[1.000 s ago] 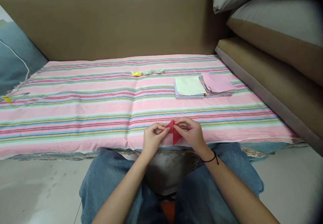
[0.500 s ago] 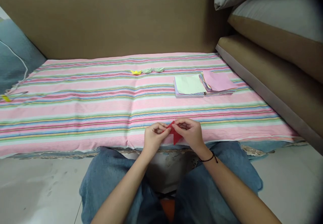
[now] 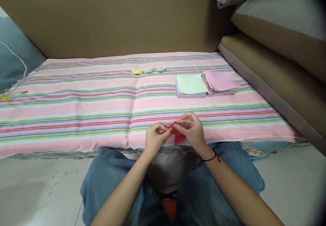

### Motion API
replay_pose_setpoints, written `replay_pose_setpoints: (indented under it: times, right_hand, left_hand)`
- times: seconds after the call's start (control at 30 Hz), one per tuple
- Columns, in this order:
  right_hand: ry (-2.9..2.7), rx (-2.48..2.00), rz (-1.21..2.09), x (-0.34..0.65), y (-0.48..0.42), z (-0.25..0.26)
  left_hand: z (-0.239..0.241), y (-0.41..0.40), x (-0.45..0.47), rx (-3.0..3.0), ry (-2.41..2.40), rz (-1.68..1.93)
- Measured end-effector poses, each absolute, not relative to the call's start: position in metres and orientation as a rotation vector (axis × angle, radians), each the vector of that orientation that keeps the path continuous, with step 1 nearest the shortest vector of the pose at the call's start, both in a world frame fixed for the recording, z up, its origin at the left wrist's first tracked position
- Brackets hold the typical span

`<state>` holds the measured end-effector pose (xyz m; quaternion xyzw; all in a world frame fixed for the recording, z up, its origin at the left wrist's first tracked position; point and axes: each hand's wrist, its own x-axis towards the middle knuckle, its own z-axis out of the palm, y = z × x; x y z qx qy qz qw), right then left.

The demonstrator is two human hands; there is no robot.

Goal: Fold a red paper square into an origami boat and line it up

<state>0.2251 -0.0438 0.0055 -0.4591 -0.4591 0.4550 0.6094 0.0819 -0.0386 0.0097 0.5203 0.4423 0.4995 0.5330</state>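
Note:
A small piece of folded red paper (image 3: 179, 136) is held between my two hands, just over the front edge of the striped cloth. Its lower part hangs down as a pointed flap. My left hand (image 3: 156, 137) pinches its left side between thumb and fingers. On the other side, my right hand (image 3: 193, 131) grips the paper with the thumb in front and the fingers behind. My fingers cover much of the upper folds.
The pink striped cloth (image 3: 107, 103) covers the seat. Farther back stand a yellow folded paper boat (image 3: 137, 72) and two pale green ones (image 3: 160, 69). Stacks of pale green paper (image 3: 192, 84) and pink paper (image 3: 221, 81) lie right of centre. Cushions (image 3: 275, 59) line the right side.
The fingers of my right hand have lifted and spread slightly at the paper's upper right. My left hand and the red paper stay nearly in place.

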Motion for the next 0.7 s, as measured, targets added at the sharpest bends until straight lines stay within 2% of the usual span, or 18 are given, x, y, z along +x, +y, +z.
replay_pose_setpoints:
  times: [0.57, 0.7]
  right_hand:
    - [-1.01, -1.065, 1.129, 0.228, -0.0414, 0.0081]
    - [-1.003, -1.057, 1.116, 0.231, -0.0395, 0.0086]
  left_hand:
    - [0.0082, -0.0385, 0.0842, 1.21, 0.954, 1.21]
    - [0.0082, -0.0401, 0.0856, 1.127, 0.873, 1.112]
